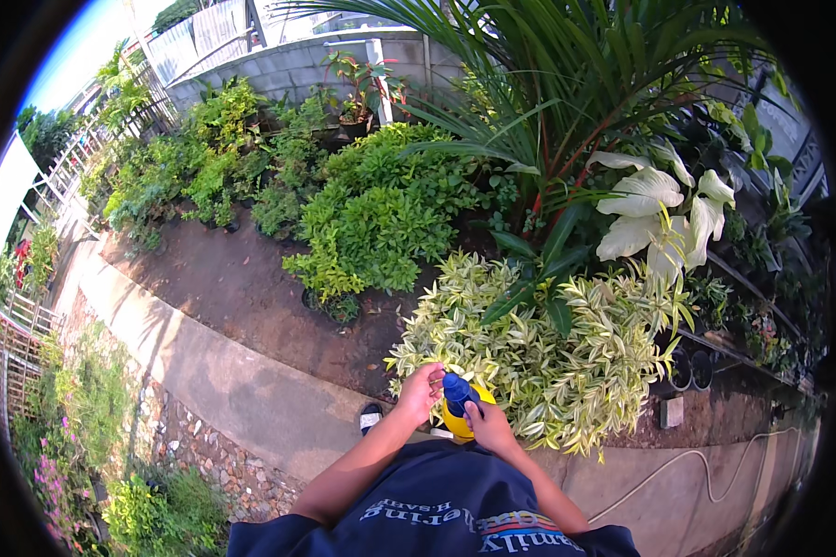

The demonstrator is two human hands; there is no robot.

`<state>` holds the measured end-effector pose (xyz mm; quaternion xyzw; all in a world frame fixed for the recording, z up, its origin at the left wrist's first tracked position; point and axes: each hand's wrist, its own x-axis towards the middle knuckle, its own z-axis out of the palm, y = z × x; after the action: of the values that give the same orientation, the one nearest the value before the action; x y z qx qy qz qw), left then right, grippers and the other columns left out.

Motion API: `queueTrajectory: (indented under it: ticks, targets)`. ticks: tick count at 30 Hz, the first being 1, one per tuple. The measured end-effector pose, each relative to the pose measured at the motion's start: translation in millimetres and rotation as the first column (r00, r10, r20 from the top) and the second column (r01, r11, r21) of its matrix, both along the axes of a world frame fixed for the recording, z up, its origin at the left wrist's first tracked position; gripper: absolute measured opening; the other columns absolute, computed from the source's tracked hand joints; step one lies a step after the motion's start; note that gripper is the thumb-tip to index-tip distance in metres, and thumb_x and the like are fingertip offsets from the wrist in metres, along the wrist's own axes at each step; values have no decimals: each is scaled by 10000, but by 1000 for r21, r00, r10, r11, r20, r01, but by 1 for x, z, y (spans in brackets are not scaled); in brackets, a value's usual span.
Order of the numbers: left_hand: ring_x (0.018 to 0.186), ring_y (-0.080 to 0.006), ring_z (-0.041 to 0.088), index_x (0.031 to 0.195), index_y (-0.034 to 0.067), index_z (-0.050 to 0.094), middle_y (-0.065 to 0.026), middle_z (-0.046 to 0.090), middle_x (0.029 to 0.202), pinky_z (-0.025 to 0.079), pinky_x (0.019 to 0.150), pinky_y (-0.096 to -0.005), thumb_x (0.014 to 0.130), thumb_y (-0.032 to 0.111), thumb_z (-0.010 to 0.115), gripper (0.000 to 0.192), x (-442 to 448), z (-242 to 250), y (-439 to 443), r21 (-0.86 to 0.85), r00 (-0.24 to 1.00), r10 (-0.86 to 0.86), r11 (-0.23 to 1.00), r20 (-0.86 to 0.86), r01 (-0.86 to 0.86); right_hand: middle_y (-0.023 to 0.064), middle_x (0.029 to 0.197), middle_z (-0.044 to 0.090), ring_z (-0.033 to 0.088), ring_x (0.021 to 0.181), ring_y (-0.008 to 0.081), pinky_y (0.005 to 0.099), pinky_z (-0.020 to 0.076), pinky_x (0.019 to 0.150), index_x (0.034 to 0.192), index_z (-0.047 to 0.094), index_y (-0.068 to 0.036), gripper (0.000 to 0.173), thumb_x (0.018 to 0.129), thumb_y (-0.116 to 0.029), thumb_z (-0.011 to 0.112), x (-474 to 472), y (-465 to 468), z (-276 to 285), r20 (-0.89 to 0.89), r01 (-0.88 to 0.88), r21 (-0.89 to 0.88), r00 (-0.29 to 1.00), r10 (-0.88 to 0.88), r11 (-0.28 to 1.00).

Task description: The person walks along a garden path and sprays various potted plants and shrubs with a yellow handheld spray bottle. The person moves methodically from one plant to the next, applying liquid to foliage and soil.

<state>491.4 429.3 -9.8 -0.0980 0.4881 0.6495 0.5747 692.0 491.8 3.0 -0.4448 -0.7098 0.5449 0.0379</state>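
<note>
My right hand (pixel 491 428) grips the dark blue head of a pump spray bottle (pixel 459 391) with a yellow body (pixel 458 422). The bottle is close in front of my shirt. My left hand (pixel 420 395) is raised just left of the sprayer head, its fingers bent near the leaf tips. Whether it pinches a leaf cannot be made out. Right beyond both hands spreads a dense bed of variegated yellow-green shrubs (pixel 529 355).
A concrete path (pixel 202 362) runs under me, with a pale hose (pixel 703 463) on its right stretch. Green potted shrubs (pixel 383 216), a palm (pixel 564 132) and a white-leaved plant (pixel 641 195) stand ahead. Black pots (pixel 680 369) and a small concrete block (pixel 671 412) sit at right.
</note>
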Motion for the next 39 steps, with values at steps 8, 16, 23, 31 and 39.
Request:
queueTrajectory:
  ticks: [8, 16, 23, 31, 39]
  targets:
    - [876, -121, 626, 1163, 132, 727, 55, 676, 972, 470, 765, -284, 1036, 298, 672, 216, -8, -6, -3, 4, 1000, -21, 1000, 4, 21, 27, 707, 605, 543, 638, 117, 315, 477, 630, 866, 647, 14, 473, 1165, -324, 506, 0, 7, 32, -174, 294, -51, 938, -298, 954]
    - [912, -122, 619, 1176, 152, 720, 57, 678, 1006, 473, 814, -307, 1037, 324, 651, 232, -4, -11, -3, 2, 997, -76, 997, -9, 76, 26, 703, 596, 538, 648, 111, 313, 454, 620, 863, 645, 14, 481, 1170, -322, 490, -2, 3, 48, -324, 401, 107, 879, -349, 910]
    - [921, -119, 620, 1181, 156, 732, 62, 682, 1010, 469, 819, -303, 1038, 332, 647, 242, -5, -13, -4, 1, 995, -100, 995, -3, 100, 32, 702, 608, 555, 643, 124, 321, 463, 623, 871, 654, 17, 482, 1168, -328, 494, 1, 7, 49, -301, 394, 126, 890, -343, 911]
    - [906, -113, 630, 1139, 164, 747, 68, 683, 988, 467, 809, -295, 1032, 324, 662, 211, -1, -13, 1, -17, 998, -58, 998, -5, 58, 116, 703, 695, 665, 604, 225, 385, 540, 636, 928, 696, 42, 465, 1132, -353, 563, 6, 2, 32, -130, 120, 84, 986, -109, 989]
    - [667, -53, 556, 909, 178, 689, 87, 597, 762, 422, 610, -263, 973, 218, 753, 99, -2, -2, 4, -38, 969, 231, 971, -93, -235, 105, 715, 702, 669, 629, 209, 371, 539, 657, 945, 716, 22, 455, 1124, -373, 579, 7, 4, 25, -75, -76, 22, 994, 78, 997]
